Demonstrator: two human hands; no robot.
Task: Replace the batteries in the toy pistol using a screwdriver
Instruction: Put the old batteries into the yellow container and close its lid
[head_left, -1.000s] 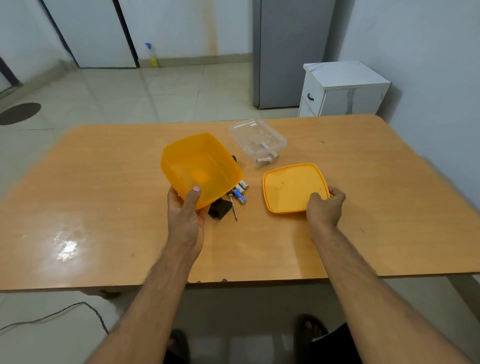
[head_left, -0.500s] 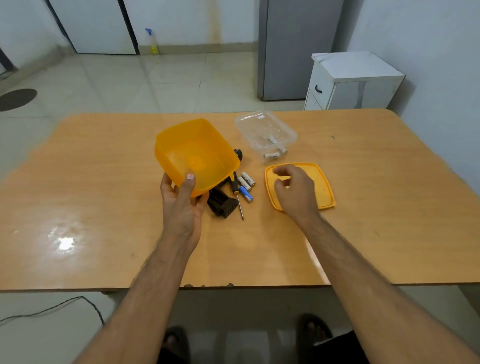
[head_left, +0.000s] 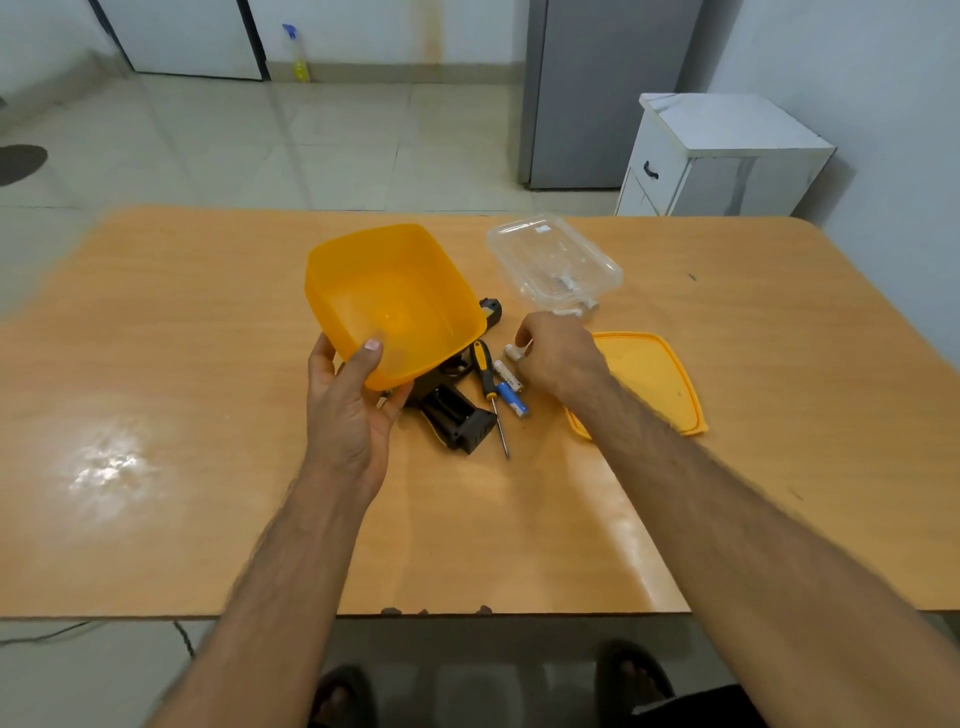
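Over a wooden surface (head_left: 208, 364), the left hand (head_left: 349, 410) holds a tilted orange container (head_left: 389, 301) in its grip. The right hand (head_left: 558, 356) pinches a white battery (head_left: 514, 352). The black toy pistol (head_left: 457, 413) lies beneath the container, just beside a screwdriver (head_left: 488, 387).

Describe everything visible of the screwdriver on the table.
The screwdriver is small, with a stubby yellow-and-black handle and a thin bare metal shaft. It lies flat on the wooden table, handle away from the person, tip toward them. The black toy pistol lies on its left and loose batteries on its right. The orange tub, held in the left hand, hangs beside its handle. No hand touches it.
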